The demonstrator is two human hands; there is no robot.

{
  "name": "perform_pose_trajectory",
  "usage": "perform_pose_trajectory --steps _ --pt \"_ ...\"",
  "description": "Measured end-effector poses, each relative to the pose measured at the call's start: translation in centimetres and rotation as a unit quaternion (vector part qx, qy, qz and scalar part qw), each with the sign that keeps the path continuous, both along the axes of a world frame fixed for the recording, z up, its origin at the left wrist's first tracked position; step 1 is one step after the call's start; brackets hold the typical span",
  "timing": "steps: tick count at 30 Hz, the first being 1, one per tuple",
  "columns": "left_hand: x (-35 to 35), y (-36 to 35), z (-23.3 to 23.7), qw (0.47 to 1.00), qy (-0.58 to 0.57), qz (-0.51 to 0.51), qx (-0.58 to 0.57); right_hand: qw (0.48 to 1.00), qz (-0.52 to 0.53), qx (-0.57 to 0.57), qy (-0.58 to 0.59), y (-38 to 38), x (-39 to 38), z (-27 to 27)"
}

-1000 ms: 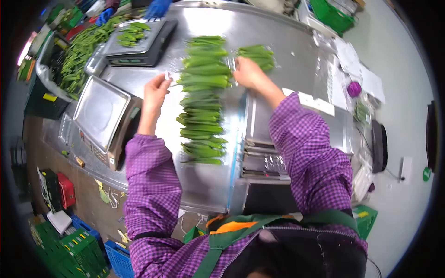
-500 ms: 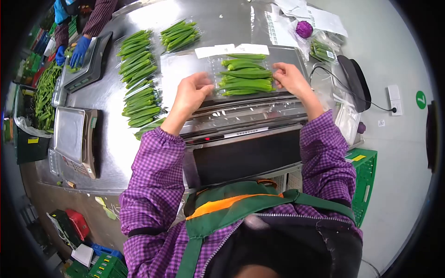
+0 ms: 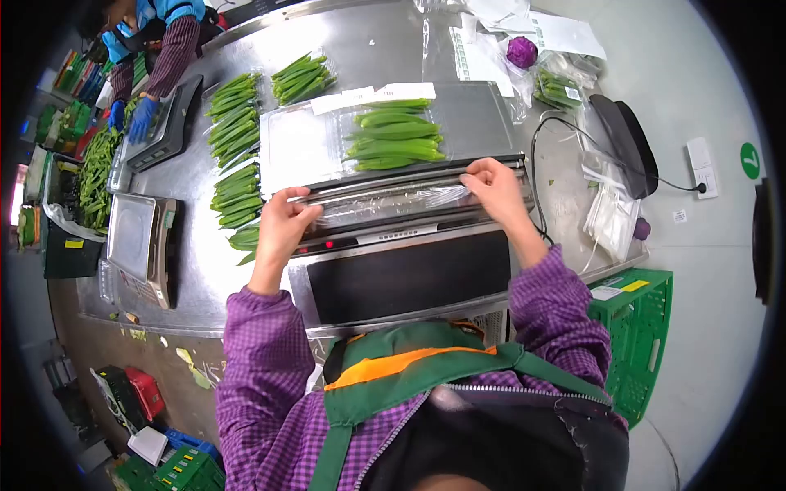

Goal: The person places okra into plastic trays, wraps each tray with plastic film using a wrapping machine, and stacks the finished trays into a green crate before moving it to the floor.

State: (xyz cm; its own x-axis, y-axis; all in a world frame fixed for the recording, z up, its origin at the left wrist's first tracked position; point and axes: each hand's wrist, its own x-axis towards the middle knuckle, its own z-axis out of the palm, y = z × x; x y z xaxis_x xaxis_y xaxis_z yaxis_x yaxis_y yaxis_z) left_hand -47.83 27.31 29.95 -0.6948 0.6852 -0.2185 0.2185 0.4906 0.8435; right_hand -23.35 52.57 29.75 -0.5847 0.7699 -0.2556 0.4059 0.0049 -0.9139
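A wrapping machine with a roll of clear plastic film [image 3: 385,203] lies before me. My left hand [image 3: 284,222] pinches the film's edge at the left end of the roller. At the right end, my right hand [image 3: 494,192] has its fingertips closed on the same film. Just beyond the roller, a row of green okra [image 3: 396,135] rests in a clear tray on the machine's metal plate [image 3: 471,110]; neither hand touches it. Nearer to me is the black pad [image 3: 409,278] of the machine. A red light glows by my left wrist.
More okra bundles [image 3: 236,123] line the left side, with another bundle [image 3: 302,79] behind. A scale [image 3: 131,229] stands further left. A co-worker's blue-gloved hands [image 3: 141,120] are at a second scale. A purple cabbage [image 3: 521,52] and a cable [image 3: 536,155] are at right.
Both hands have left the sides of the okra tray and come toward me, down to the film roller, where they now grip the film. The okra stays on the plate.
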Motion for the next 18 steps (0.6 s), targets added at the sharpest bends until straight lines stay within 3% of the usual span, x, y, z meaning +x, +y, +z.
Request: perform_pose_trajectory --steps 1,3,5,7,8,10,11,12,13,15,18 --pt "0.3 -0.2 1.2 0.992 -0.113 0.029 0.05 0.981 -0.02 -0.166 0.098 0.3 0.4 1.0" --pt "1.1 -2.5 3.0 0.978 -0.199 0.042 0.049 0.983 0.004 -0.133 0.126 0.9 1.9 1.4" --pt "1.7 -4.6 2.4 0.941 -0.331 0.05 0.057 0.911 0.034 -0.349 0.218 0.1 3.1 2.8" --pt "1.9 -4.7 4.0 0.81 -0.575 -0.007 0.111 0.9 0.037 -0.357 0.247 0.1 2.5 5.5" --pt "2.0 -4.4 5.1 0.761 -0.614 -0.061 0.202 0.891 0.076 -0.328 0.304 0.4 2.1 6.7" --pt "1.6 -2.5 10.4 0.761 -0.498 -0.192 0.368 0.883 0.122 -0.261 0.37 0.9 0.4 8.4" --pt "0.0 -1.1 12.1 0.74 -0.396 -0.291 0.46 0.883 0.122 -0.262 0.371 1.5 -1.0 9.1" --pt "-1.3 0.2 13.5 0.712 -0.349 -0.325 0.515 0.882 0.118 -0.245 0.385 2.0 -2.5 9.6" --pt "-1.0 0.5 14.9 0.753 -0.304 -0.225 0.539 0.881 0.115 -0.229 0.398 2.4 -3.5 9.8" --pt "-0.8 2.6 15.1 0.871 -0.135 -0.107 0.461 0.882 0.101 -0.239 0.393 3.1 -4.0 9.0" --pt "-1.6 4.3 10.0 0.967 -0.047 -0.03 0.249 0.872 0.238 -0.21 0.372 4.2 -0.7 7.7"
